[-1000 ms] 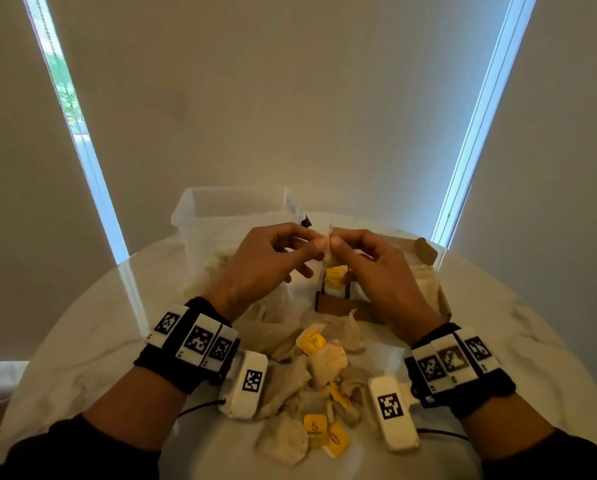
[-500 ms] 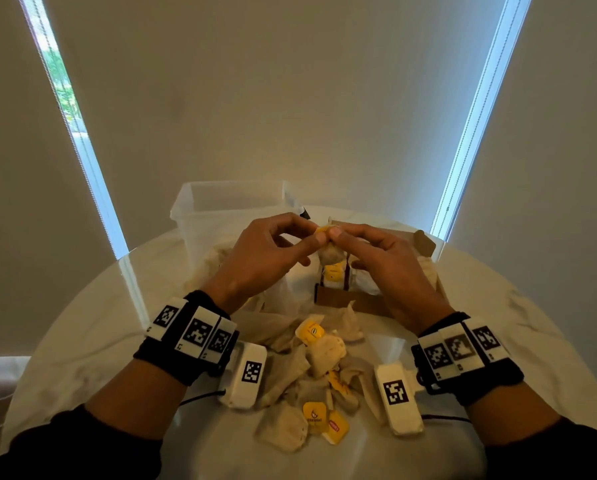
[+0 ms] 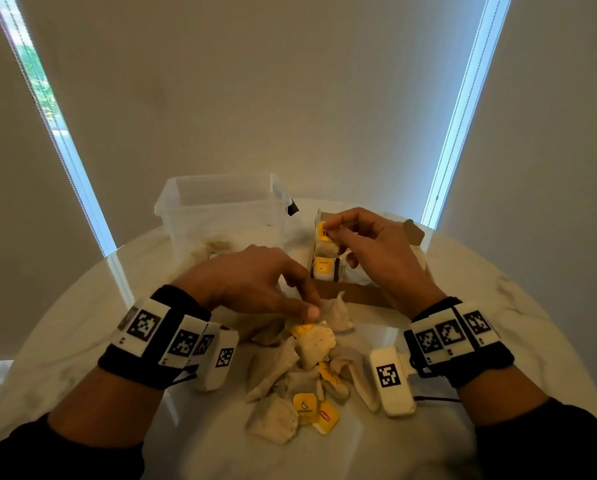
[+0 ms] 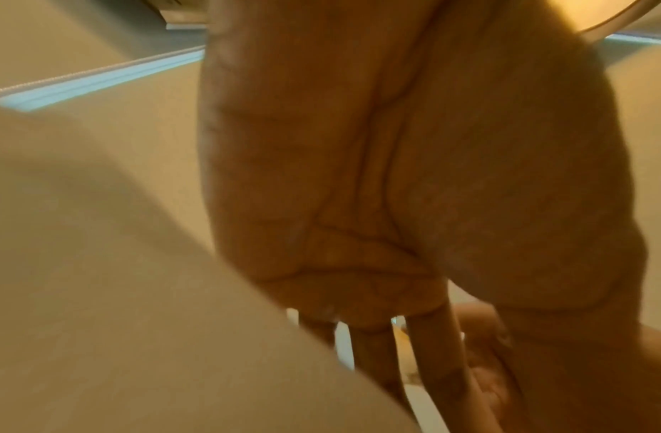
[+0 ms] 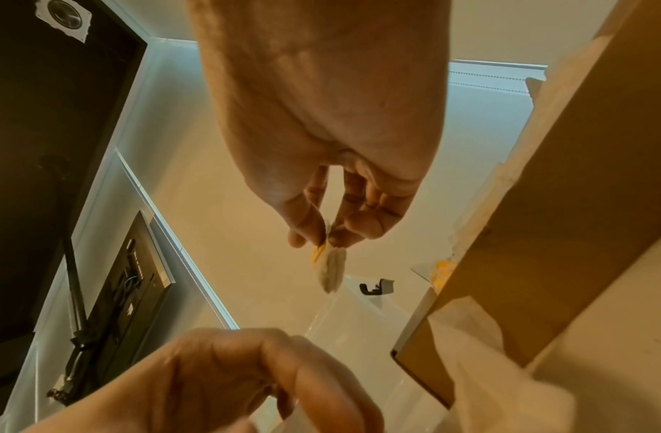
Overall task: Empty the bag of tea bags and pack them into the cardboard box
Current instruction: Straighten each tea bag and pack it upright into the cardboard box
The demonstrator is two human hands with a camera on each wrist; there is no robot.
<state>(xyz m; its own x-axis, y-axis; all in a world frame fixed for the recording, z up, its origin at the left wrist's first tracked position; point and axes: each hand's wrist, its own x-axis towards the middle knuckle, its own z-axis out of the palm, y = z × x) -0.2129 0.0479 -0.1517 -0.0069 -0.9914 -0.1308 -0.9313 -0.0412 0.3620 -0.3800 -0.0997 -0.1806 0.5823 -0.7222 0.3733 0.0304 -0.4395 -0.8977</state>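
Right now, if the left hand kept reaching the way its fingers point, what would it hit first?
The left hand points down at the loose tea bags piled before the cardboard box. Its fingertips would likely meet the topmost bag, with the yellow tag; whether they already touch is unclear.

A: How many hands? Two, the left hand [image 3: 255, 282] and the right hand [image 3: 373, 251].
B: Boxes?
A: One cardboard box [image 3: 359, 296] at one o'clock, one clear plastic tub [image 3: 220, 206] at eleven.
B: Tea bags?
A: One held tea bag [image 3: 326, 242]; the loose pile [image 3: 310, 368] on the worktop [image 3: 82, 323] overlaps too much to count exactly, roughly a dozen.
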